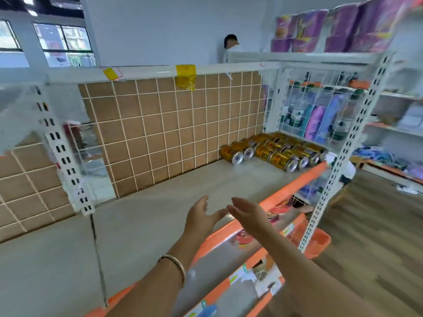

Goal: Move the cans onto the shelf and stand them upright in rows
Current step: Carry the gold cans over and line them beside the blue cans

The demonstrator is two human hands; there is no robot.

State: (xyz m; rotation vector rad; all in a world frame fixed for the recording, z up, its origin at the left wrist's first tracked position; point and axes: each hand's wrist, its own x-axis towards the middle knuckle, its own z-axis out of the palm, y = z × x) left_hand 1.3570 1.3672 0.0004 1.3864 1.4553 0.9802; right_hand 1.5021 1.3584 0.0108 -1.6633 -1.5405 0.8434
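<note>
Several gold cans lie on their sides in rows at the far right end of the grey shelf, their silver ends facing me. My left hand and my right hand hover over the shelf's front edge, well short of the cans. Both hands are empty, with fingers straight and spread, and their fingertips almost meet. A bangle circles my left wrist.
A brown tiled back panel with white wire grid closes the shelf's rear. White slotted uprights flank it. An orange front rail edges the shelf. An orange basket sits low at the right. A person stands behind the shelving.
</note>
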